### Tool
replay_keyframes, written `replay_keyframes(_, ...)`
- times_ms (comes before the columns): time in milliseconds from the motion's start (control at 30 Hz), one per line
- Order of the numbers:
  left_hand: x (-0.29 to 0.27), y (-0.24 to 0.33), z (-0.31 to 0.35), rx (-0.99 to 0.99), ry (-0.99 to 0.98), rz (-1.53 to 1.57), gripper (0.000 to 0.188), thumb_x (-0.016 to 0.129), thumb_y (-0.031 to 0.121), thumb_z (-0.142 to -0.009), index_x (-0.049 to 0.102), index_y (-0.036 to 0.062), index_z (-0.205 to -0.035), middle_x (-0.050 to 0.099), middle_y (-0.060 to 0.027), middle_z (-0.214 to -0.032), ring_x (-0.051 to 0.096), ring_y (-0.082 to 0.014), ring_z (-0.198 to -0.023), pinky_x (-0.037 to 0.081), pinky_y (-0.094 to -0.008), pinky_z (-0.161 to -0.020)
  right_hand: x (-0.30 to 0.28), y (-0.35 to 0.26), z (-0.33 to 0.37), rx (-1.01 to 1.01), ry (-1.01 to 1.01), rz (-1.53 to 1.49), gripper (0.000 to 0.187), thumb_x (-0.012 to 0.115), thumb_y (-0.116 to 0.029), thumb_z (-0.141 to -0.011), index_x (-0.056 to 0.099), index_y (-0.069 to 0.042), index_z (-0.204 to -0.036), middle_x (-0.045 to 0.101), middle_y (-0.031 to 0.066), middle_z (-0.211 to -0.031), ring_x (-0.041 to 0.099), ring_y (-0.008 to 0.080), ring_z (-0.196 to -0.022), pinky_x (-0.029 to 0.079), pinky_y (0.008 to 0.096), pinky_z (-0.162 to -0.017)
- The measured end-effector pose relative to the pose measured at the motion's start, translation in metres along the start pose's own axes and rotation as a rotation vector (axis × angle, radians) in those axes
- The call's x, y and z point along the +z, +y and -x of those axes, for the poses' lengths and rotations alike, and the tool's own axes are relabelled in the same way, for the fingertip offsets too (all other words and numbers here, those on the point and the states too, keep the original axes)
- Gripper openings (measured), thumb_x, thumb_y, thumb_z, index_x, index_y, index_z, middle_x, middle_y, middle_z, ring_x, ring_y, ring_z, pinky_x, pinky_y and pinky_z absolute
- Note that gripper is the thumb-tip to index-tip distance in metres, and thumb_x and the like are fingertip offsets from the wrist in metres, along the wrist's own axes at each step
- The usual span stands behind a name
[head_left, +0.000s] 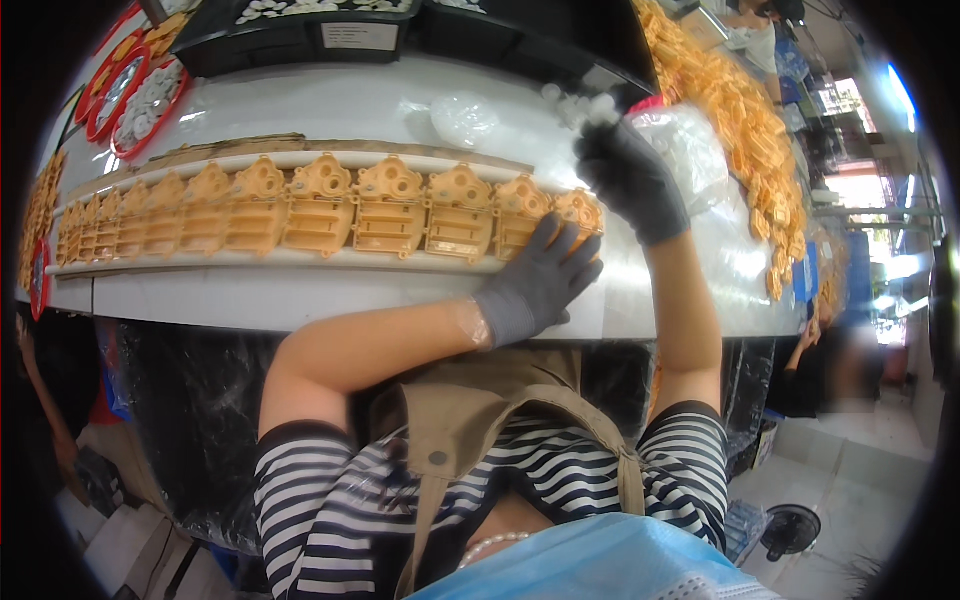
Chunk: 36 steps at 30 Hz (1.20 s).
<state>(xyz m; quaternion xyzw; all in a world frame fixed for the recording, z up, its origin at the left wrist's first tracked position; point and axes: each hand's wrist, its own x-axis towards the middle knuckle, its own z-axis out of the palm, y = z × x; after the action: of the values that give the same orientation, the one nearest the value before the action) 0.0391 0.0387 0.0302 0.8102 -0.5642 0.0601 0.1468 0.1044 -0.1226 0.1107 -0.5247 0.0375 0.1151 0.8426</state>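
Note:
My left hand [535,280], in a grey glove, lies with its fingers spread on the right end of a row of orange plastic housings [390,215]. The housings stand side by side between two pale rails [300,266]; each has a rounded top with holes and a ribbed lower part. My right hand [640,180], also gloved, is raised beyond the row's right end. Its fingers are curled and partly blurred around a clump of small white plastic pieces [580,107]. How many pieces the fingers hold cannot be made out.
Black bins [290,45] stand along the far side, one with white pieces in it. Red-rimmed trays [150,105] sit at the far left. A clear plastic bag [685,150] lies beside my right hand, near a large heap of orange parts [745,150]. Other people work nearby.

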Motion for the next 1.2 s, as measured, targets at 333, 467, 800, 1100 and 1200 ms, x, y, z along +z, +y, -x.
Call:
replay_keyframes(333, 0.008, 0.007, 0.000, -0.075, 0.105, -0.043, 0.058, 0.067, 0.039, -0.080, 0.053, 0.0031, -0.124, 0.047, -0.0183, -0.132, 0.039, -0.0345, -0.129, 0.020, -0.0496, -0.113, -0.052, 0.033, 0.071, -0.606, 0.318, 1.549, 0.008, 0.068, -0.007, -0.082, 0.068, -0.008, -0.090, 0.065, 0.0055, -0.080, 0.061, 0.0189, -0.069, 0.050, 0.0294, -0.063)
replay_keyframes(467, 0.007, 0.008, 0.001, -0.085, 0.115, -0.053, 0.056, 0.068, 0.037, -0.079, 0.054, 0.0032, -0.121, 0.047, -0.0185, -0.132, 0.041, -0.0343, -0.128, 0.024, -0.0499, -0.111, -0.058, 0.035, 0.067, -0.802, 0.136, 1.844, 0.014, 0.068, -0.006, -0.079, 0.067, -0.008, -0.092, 0.067, 0.0080, -0.086, 0.063, 0.0249, -0.078, 0.051, 0.0329, -0.069)
replay_keyframes(800, 0.013, 0.005, 0.003, -0.072, 0.145, -0.040, 0.058, 0.070, 0.035, -0.077, 0.053, 0.0037, -0.123, 0.047, -0.0195, -0.132, 0.042, -0.0341, -0.128, 0.025, -0.0491, -0.112, -0.033, 0.020, 0.071, -0.621, -0.058, 2.071, 0.013, 0.064, -0.008, -0.079, 0.066, -0.010, -0.092, 0.065, 0.0048, -0.092, 0.061, 0.0255, -0.087, 0.051, 0.0365, -0.073)
replay_keyframes(1100, 0.008, 0.005, 0.002, -0.075, 0.101, -0.046, 0.059, 0.070, 0.036, -0.078, 0.052, 0.0041, -0.125, 0.048, -0.0179, -0.133, 0.042, -0.0324, -0.129, 0.024, -0.0480, -0.112, -0.036, 0.019, 0.074, -0.447, -0.026, 1.846, 0.012, 0.065, -0.008, -0.081, 0.067, -0.006, -0.093, 0.067, 0.0091, -0.094, 0.063, 0.0279, -0.088, 0.051, 0.0352, -0.077)
replay_keyframes(1200, 0.011, 0.004, 0.005, -0.072, 0.122, -0.128, 0.059, 0.069, 0.037, -0.078, 0.052, 0.0043, -0.124, 0.048, -0.0173, -0.133, 0.042, -0.0323, -0.128, 0.024, -0.0479, -0.112, -0.030, 0.010, 0.069, -0.338, 0.121, 1.652, 0.010, 0.065, -0.008, -0.084, 0.066, -0.004, -0.094, 0.068, 0.0106, -0.090, 0.065, 0.0274, -0.084, 0.051, 0.0332, -0.075)
